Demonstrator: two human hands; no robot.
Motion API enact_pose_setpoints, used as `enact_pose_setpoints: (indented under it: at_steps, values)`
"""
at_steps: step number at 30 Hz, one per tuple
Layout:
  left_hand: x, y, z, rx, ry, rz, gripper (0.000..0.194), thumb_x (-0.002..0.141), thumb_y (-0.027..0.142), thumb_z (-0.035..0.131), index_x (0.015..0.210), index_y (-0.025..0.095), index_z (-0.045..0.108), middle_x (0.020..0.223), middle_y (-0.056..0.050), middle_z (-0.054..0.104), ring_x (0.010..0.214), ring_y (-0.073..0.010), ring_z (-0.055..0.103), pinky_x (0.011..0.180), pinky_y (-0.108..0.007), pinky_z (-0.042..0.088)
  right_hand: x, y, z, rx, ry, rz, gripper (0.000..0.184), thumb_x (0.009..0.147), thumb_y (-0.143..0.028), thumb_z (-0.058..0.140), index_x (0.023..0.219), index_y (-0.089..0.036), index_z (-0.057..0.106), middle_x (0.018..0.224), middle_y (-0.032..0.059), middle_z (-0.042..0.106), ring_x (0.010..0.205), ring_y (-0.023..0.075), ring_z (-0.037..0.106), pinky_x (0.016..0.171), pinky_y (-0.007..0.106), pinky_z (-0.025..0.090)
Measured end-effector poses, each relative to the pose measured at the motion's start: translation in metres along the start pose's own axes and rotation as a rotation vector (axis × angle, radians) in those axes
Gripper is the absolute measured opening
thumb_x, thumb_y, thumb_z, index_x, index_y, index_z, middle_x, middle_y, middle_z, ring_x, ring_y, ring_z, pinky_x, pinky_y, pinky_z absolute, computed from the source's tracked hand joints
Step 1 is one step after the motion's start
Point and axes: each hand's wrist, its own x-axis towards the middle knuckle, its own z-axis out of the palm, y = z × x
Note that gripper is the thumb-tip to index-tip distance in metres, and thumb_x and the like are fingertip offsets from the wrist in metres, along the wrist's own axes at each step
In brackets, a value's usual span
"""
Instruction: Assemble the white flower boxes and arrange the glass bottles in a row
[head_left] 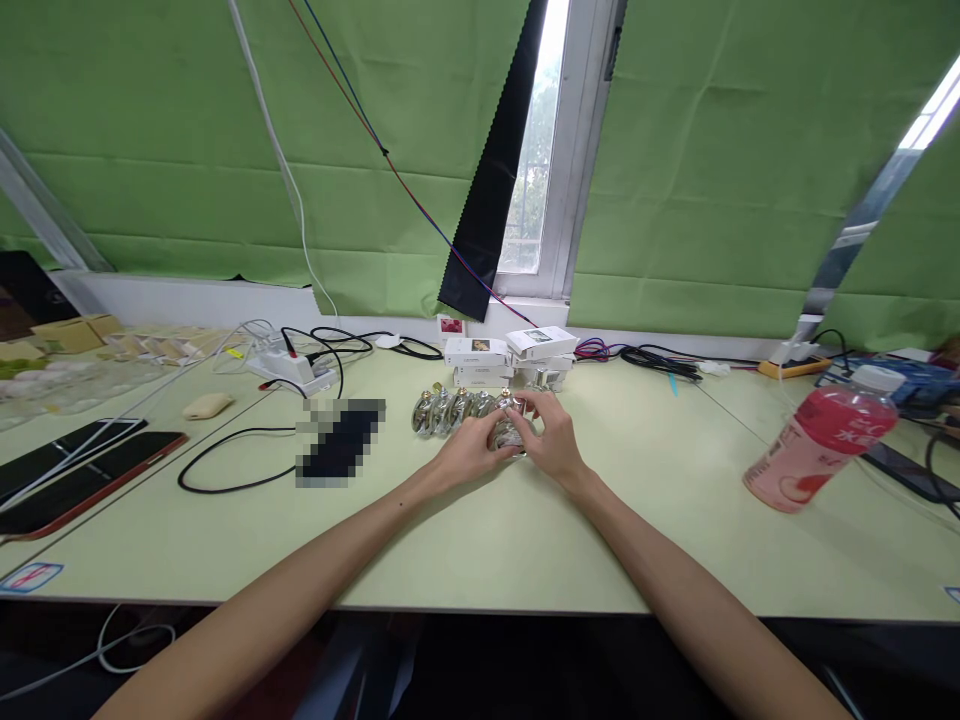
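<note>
My left hand (474, 452) and my right hand (553, 436) meet at the middle of the table. Between their fingertips is a round, shiny silver piece (507, 432) with a small gold-coloured knob on top, rather like a pocket watch. Fingers cover much of it, so its exact kind is unclear. Both hands are closed around its sides. Just left of it stands a row of several similar silver pieces (424, 414), upright and close together. Behind my right fingers another shiny object (545, 379) shows in part.
Stacked white boxes (477, 352) stand behind the silver pieces. A pink drink bottle (823, 440) is at right. At left are a partly pixelated dark device (341, 445) with a black cable, a power strip (294, 367), and dark tablets (86, 480). The table's front edge (495, 608) runs below my forearms.
</note>
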Motion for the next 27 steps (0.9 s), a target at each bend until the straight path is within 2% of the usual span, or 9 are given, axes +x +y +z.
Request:
enact_pose_setpoints:
  at_steps: [10, 20, 27]
  values:
    - [0.0007, -0.0019, 0.0006, 0.018, -0.005, 0.007, 0.039, 0.084, 0.039, 0.067, 0.117, 0.019, 0.063, 0.062, 0.006, 0.056, 0.055, -0.0125, 0.046, 0.055, -0.024, 0.031, 0.0004, -0.0025, -0.0005, -0.016, 0.004, -0.002, 0.021, 0.095, -0.026, 0.058, 0.114, -0.021, 0.062, 0.092, 0.0059, 0.068, 0.084, 0.0214, 0.059, 0.075, 0.036, 0.050]
    - [0.0000, -0.0021, -0.0009, 0.031, -0.019, -0.003, 0.035, 0.084, 0.040, 0.067, 0.113, 0.019, 0.063, 0.061, 0.006, 0.053, 0.055, -0.0130, 0.046, 0.054, -0.024, 0.029, 0.0004, 0.0001, -0.0002, 0.015, -0.031, -0.030, 0.022, 0.095, -0.021, 0.056, 0.116, -0.022, 0.061, 0.104, 0.0067, 0.071, 0.085, 0.0210, 0.059, 0.077, 0.037, 0.050]
    - [-0.0002, -0.0038, 0.0008, 0.026, -0.013, -0.010, 0.030, 0.083, 0.039, 0.067, 0.106, 0.021, 0.062, 0.060, 0.007, 0.052, 0.055, -0.0128, 0.046, 0.054, -0.024, 0.029, 0.0018, 0.0027, 0.0012, 0.003, -0.014, -0.022, 0.019, 0.093, -0.024, 0.062, 0.112, -0.022, 0.061, 0.093, 0.0046, 0.068, 0.081, 0.0206, 0.058, 0.077, 0.036, 0.049]
